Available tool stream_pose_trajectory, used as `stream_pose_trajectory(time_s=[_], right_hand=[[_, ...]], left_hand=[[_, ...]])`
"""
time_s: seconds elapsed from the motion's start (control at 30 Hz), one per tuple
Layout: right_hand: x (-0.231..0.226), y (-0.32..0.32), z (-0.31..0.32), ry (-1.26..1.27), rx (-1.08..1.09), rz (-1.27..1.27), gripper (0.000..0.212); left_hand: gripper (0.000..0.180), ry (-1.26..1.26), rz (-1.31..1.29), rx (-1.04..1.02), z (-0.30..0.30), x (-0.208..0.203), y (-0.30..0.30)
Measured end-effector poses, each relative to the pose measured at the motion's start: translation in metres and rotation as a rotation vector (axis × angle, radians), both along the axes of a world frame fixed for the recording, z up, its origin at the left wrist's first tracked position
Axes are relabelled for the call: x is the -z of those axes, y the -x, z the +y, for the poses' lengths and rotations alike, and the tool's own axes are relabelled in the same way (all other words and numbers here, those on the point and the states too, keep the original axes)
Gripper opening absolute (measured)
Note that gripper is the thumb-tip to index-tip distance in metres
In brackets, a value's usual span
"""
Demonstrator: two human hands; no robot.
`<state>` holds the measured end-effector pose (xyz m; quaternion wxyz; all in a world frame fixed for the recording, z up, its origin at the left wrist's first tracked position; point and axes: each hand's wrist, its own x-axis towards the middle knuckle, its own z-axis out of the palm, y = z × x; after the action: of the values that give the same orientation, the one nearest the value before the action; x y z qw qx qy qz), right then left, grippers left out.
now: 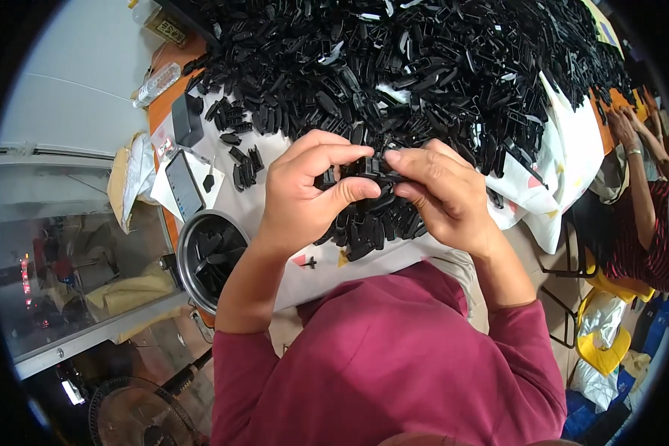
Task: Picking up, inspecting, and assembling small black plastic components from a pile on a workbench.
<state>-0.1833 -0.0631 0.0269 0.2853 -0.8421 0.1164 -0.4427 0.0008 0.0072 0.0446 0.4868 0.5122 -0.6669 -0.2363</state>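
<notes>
Between both hands is a small black plastic part [374, 166], held just above the near edge of a large heap. My left hand [308, 182] pinches its left side with thumb and index finger. On the other side, the thumb and index finger of my right hand [450, 192] close on its right end. The fingers cover much of it, so its exact shape is hard to make out. Behind the hands spreads the heap of similar black plastic parts [438, 67]. A smaller cluster of black pieces [364, 232] lies below them, near my body.
At the left, a metal pot [183, 260] contains black parts. Beyond it are a phone [185, 184], a black box [186, 121] and a clear plastic bottle [157, 85]. A fan [137, 416] stands lower left. Another person [639, 215] sits at the far right.
</notes>
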Motion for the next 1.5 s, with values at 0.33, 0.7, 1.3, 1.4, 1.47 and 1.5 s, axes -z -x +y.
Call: stream_pose_trajectory(time_s=[0.33, 0.7, 1.3, 1.4, 1.47, 1.5], right_hand=[[0.017, -0.021, 0.015, -0.152, 0.106, -0.016, 0.032], [0.034, -0.037, 0.015, 0.22, 0.349, -0.149, 0.045], [0.058, -0.014, -0.129, 0.534, 0.6, 0.943, 0.008], [0.055, -0.019, -0.123, 0.583, 0.548, 0.829, 0.006], [0.039, -0.021, -0.109, 0.216, 0.471, 0.589, 0.014], [0.036, -0.023, -0.101, 0.046, 0.491, 0.527, 0.02]], left_hand=[[0.027, -0.04, 0.553, -0.243, -0.002, 0.037, 0.01], [0.041, -0.082, 0.619, -0.291, 0.003, 0.028, 0.039], [0.017, -0.147, 1.142, -0.492, -0.028, 0.072, -0.056], [0.014, -0.382, 0.374, -0.613, -0.047, 0.075, -0.062], [0.02, -0.226, -0.225, -0.579, -0.057, 0.077, -0.059], [0.025, -0.259, -0.413, -0.636, -0.062, 0.075, -0.051]])
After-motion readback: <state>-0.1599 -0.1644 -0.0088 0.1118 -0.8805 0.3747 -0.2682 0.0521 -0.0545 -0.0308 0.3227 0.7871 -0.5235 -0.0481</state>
